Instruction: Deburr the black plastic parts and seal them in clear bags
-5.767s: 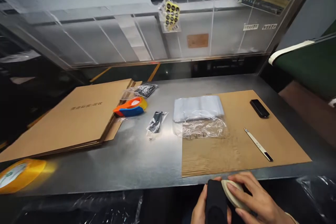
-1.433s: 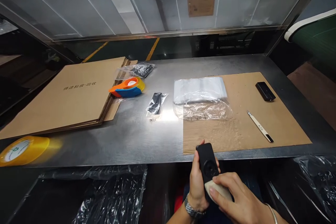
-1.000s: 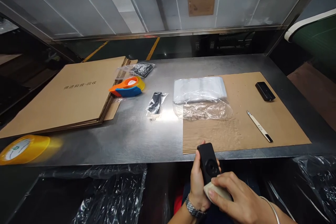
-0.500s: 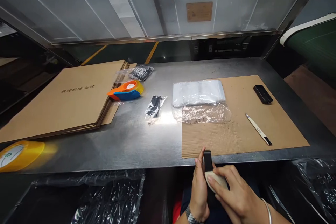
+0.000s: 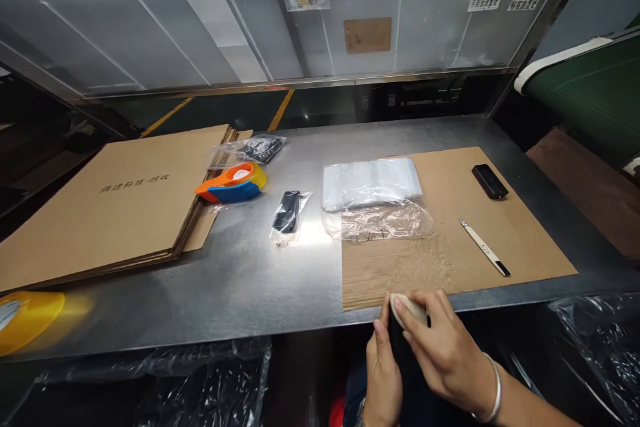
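At the bench's front edge, my left hand (image 5: 384, 373) is closed around a slim black piece (image 5: 397, 341), held roughly upright. My right hand (image 5: 446, 355) pinches a beige pad (image 5: 408, 309) and presses it against the black piece's upper end. The pad and fingers hide most of the black piece, so its exact kind is unclear. Beyond my hands is a cardboard sheet (image 5: 530, 240). On it lie a white-handled craft knife (image 5: 484, 246), a black oblong case (image 5: 490, 181) and a stack of clear plastic bags (image 5: 373, 185).
Flat cartons (image 5: 135, 200) are stacked on the left of the metal bench (image 5: 240, 287). Beside them are an orange-blue tape dispenser (image 5: 233, 183) and bagged black parts (image 5: 264, 147). Another bagged black part (image 5: 289, 212) lies mid-bench. A yellow tape roll (image 5: 37, 320) sits at the left edge.
The beige pad has moved up along the black piece, covering its top end, which stuck out bare before. My right hand rose with it. The whole view has shifted slightly.
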Available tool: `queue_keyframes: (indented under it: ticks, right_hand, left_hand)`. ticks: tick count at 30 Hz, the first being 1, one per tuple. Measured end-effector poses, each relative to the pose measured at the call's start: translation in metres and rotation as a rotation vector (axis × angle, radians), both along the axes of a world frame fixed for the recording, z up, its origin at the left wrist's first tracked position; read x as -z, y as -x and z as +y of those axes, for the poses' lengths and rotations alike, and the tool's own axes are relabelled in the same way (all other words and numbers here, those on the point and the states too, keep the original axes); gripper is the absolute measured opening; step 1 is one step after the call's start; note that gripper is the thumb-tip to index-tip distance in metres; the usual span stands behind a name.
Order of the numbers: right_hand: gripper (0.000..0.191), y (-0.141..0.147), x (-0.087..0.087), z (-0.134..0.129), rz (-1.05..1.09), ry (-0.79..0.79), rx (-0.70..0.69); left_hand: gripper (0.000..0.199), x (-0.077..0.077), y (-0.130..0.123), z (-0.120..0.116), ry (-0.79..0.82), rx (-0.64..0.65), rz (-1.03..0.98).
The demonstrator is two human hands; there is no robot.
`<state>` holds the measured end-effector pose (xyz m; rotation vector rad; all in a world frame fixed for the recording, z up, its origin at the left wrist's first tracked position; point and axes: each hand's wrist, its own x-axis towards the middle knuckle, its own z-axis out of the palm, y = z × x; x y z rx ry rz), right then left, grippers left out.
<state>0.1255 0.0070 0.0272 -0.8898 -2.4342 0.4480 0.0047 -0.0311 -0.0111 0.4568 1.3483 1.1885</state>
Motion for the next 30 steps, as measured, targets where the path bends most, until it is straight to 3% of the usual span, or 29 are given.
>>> queue_keyframes:
  ticks: [5,10,12,15,19,22,26,30]
  right_hand:
    - [0.056,-0.003,-0.004,0.000,0.113,0.034,-0.084]
    - [0.045,-0.020,-0.025,0.013,0.200,0.499,-0.146]
    - [0.041,-0.026,-0.033,0.019,0.200,0.634,-0.204]
    - [0.037,-0.031,-0.033,0.026,0.166,0.688,-0.224]
    - [0.034,-0.036,-0.005,0.036,0.122,0.657,-0.117]
    - [0.036,-0.044,0.027,0.048,0.074,0.456,0.084]
    - [0.034,-0.056,0.063,0.069,0.000,0.215,0.292]
    - [0.035,-0.058,0.079,0.082,-0.001,0.155,0.411]
  left_hand:
    - [0.060,0.009,-0.001,-0.003,-0.082,-0.016,-0.034]
    - [0.078,0.016,-0.008,-0.011,-0.317,0.049,0.046]
    - [0.071,0.015,-0.009,-0.016,-0.316,0.076,0.072]
    - [0.049,0.014,-0.002,-0.024,-0.290,0.185,0.103]
    - [0.050,0.013,0.012,-0.026,-0.310,0.246,0.160]
    - [0.053,0.012,0.016,-0.022,-0.321,0.237,0.114]
    - [0.057,0.015,0.009,-0.020,-0.342,0.128,0.131]
    - [0.062,0.022,0.003,-0.019,-0.337,0.104,0.234]
